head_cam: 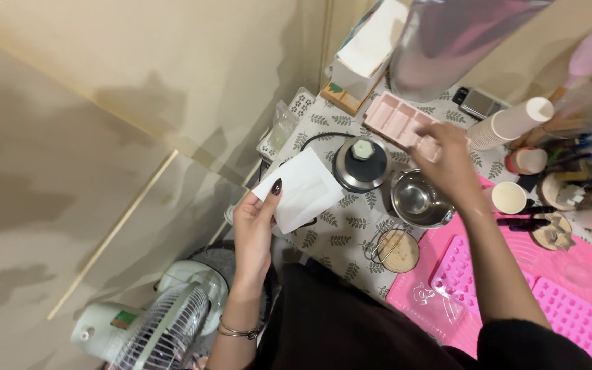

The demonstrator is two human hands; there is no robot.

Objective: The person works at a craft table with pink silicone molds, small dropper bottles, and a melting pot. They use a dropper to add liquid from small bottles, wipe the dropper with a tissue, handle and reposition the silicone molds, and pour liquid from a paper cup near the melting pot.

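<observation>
My left hand (253,229) holds a white square packet (301,188) by its near corner, over the table's left edge. My right hand (447,161) reaches across the table and grips the near end of a pale pink compartment mould (395,118). Below that hand sits a small steel bowl (416,200). A dark round scale or hotplate (359,164) with a small green-topped thing on it stands between the packet and the bowl.
A leaf-print cloth (340,236) covers the table. Pink silicone moulds (577,318) lie on a pink mat (412,284) at right. A round wooden lid (397,251), stacked paper cups (512,123), a silver pouch (447,38) and a white fan (166,322) surround them.
</observation>
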